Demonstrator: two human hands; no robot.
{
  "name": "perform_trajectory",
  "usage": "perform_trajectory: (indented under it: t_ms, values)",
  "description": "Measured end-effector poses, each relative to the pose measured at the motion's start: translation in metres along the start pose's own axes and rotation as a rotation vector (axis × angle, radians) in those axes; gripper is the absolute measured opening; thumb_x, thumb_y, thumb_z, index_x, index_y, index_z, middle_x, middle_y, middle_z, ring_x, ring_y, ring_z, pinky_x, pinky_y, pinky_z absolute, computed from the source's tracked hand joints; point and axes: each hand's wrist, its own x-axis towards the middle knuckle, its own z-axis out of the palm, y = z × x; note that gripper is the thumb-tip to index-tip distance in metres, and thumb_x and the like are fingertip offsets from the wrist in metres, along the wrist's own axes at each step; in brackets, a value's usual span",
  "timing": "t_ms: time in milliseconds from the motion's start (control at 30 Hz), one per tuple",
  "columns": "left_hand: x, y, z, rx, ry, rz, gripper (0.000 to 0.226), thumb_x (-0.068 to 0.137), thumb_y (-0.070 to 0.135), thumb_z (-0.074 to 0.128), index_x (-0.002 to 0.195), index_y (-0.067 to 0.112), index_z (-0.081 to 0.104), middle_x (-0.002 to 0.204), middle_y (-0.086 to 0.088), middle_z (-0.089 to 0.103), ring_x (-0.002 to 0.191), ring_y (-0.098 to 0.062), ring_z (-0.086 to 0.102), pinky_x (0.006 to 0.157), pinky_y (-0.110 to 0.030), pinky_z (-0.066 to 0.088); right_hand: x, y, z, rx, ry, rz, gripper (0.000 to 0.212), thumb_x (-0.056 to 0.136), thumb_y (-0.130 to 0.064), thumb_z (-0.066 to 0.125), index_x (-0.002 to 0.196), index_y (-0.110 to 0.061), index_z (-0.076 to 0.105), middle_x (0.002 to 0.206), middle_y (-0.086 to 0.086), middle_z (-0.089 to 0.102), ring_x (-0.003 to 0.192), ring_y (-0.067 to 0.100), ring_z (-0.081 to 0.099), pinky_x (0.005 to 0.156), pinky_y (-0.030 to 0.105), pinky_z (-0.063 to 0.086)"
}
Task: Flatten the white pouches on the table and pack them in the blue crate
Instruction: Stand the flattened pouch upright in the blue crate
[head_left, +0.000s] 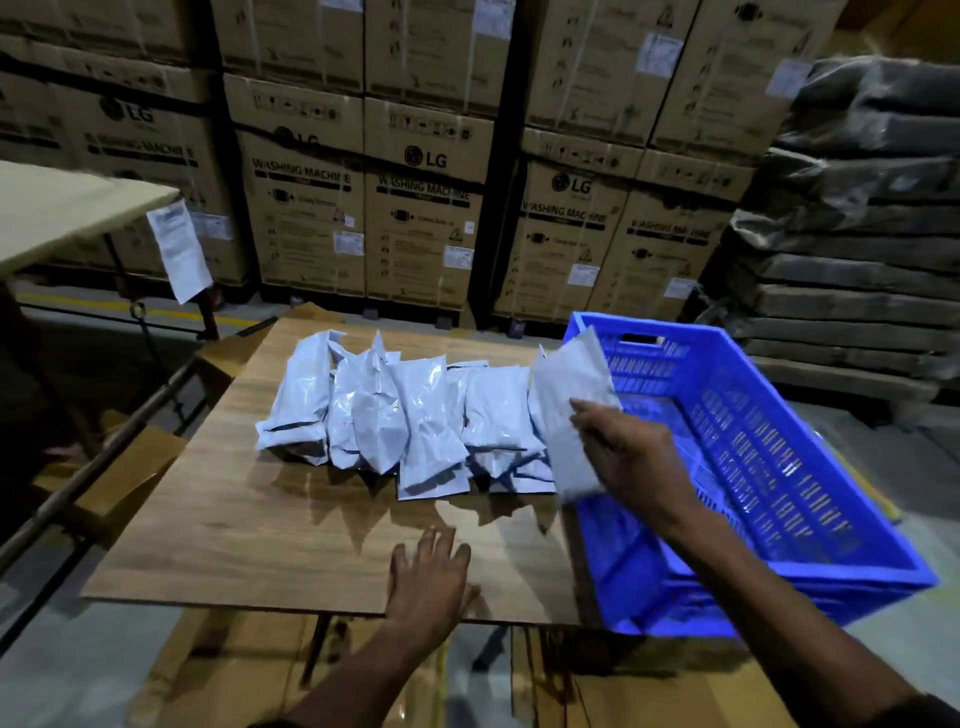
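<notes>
Several white pouches (410, 415) lie in an overlapping row across the far half of the wooden table (234, 530). My right hand (628, 457) grips one white pouch (566, 400) and holds it tilted over the left rim of the blue crate (779, 467). The crate stands at the table's right side and looks empty inside. My left hand (428, 577) rests flat on the bare wood near the front edge, fingers straight, holding nothing.
Stacked cardboard washing-machine boxes (426, 197) form a wall behind the table. Dark wrapped bundles (857, 208) are piled at the right. Another table (67, 208) with a hanging paper sheet stands at the left. Flattened cardboard (130, 478) lies beside and under the table.
</notes>
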Motion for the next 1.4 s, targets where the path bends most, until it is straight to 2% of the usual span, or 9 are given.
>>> perform_trajectory:
  t_ms: [400,533,733,1033,1133,1200,1267,1333,1400]
  values:
    - [0.031,0.063,-0.009,-0.017,-0.074,0.025,0.061,0.101,0.049,0.05,0.151,0.02,0.033,0.168,-0.007,0.014,0.154,-0.029,0.01,0.116,-0.06,0.018,0.009,0.108,-0.083,-0.252,0.087,0.189,0.03,0.078,0.008,0.068,0.106,-0.002,0.075,0.111,0.015,0.073,0.093,0.032,0.073,0.086,0.043,0.058]
    - [0.038,0.076,-0.01,0.011,-0.065,0.024,0.058,0.101,0.05,0.048,0.148,0.02,0.035,0.167,-0.006,0.016,0.154,-0.029,0.01,0.115,-0.058,0.022,-0.01,0.148,-0.058,-0.263,-0.145,0.374,0.034,0.08,0.0,0.063,0.11,-0.011,0.074,0.101,0.022,0.074,0.089,0.041,0.071,0.079,0.047,0.058]
    - [0.047,0.089,-0.013,0.033,-0.101,-0.007,0.057,0.102,0.049,0.047,0.149,0.02,0.033,0.167,-0.005,0.015,0.153,-0.028,0.012,0.114,-0.059,0.024,-0.022,0.18,-0.014,-0.403,-0.59,0.477,0.039,0.088,-0.007,0.052,0.123,-0.016,0.066,0.114,0.026,0.066,0.106,0.044,0.062,0.085,0.042,0.051]
    - [0.049,0.091,-0.016,0.015,-0.105,-0.02,0.056,0.101,0.049,0.05,0.146,0.02,0.035,0.165,-0.003,0.017,0.151,-0.027,0.013,0.114,-0.058,0.027,-0.029,0.185,0.021,-0.337,-0.765,0.345,0.025,0.087,-0.006,0.053,0.111,-0.006,0.061,0.118,0.021,0.063,0.112,0.039,0.06,0.088,0.043,0.049]
    - [0.048,0.091,-0.019,0.007,-0.12,-0.025,0.055,0.101,0.048,0.05,0.146,0.019,0.036,0.165,-0.004,0.017,0.151,-0.027,0.014,0.114,-0.058,0.026,-0.036,0.189,0.031,-0.261,-0.762,0.319,0.052,0.087,-0.007,0.055,0.137,-0.009,0.043,0.145,0.02,0.041,0.122,0.041,0.055,0.094,0.05,0.048]
    - [0.048,0.091,-0.02,0.007,-0.122,-0.028,0.055,0.101,0.048,0.051,0.145,0.02,0.037,0.164,-0.004,0.018,0.15,-0.028,0.016,0.113,-0.058,0.026,-0.038,0.188,0.034,-0.242,-0.776,0.369,0.09,0.086,-0.01,0.061,0.157,-0.017,0.008,0.166,0.012,0.002,0.129,0.043,0.049,0.095,0.051,0.046]
    - [0.049,0.092,-0.022,0.006,-0.121,-0.029,0.055,0.1,0.049,0.051,0.145,0.021,0.037,0.164,-0.003,0.019,0.149,-0.027,0.017,0.113,-0.058,0.027,-0.039,0.189,0.036,-0.187,-0.725,0.423,0.107,0.082,-0.011,0.065,0.157,-0.021,-0.011,0.165,0.011,-0.018,0.126,0.05,0.048,0.091,0.051,0.048]
    - [0.05,0.092,-0.023,0.007,-0.123,-0.029,0.055,0.1,0.049,0.052,0.144,0.021,0.038,0.163,-0.003,0.02,0.149,-0.027,0.018,0.112,-0.058,0.027,-0.039,0.191,0.038,-0.151,-0.709,0.448,0.103,0.084,-0.017,0.062,0.157,-0.014,-0.011,0.164,0.022,-0.005,0.131,0.053,0.042,0.096,0.053,0.046]
    - [0.049,0.091,-0.024,0.009,-0.124,-0.028,0.055,0.1,0.049,0.052,0.144,0.02,0.038,0.163,-0.003,0.02,0.149,-0.027,0.018,0.112,-0.057,0.028,-0.038,0.191,0.036,-0.118,-0.712,0.476,0.089,0.087,-0.026,0.053,0.156,-0.005,0.0,0.147,0.034,0.039,0.118,0.049,0.054,0.089,0.048,0.049]
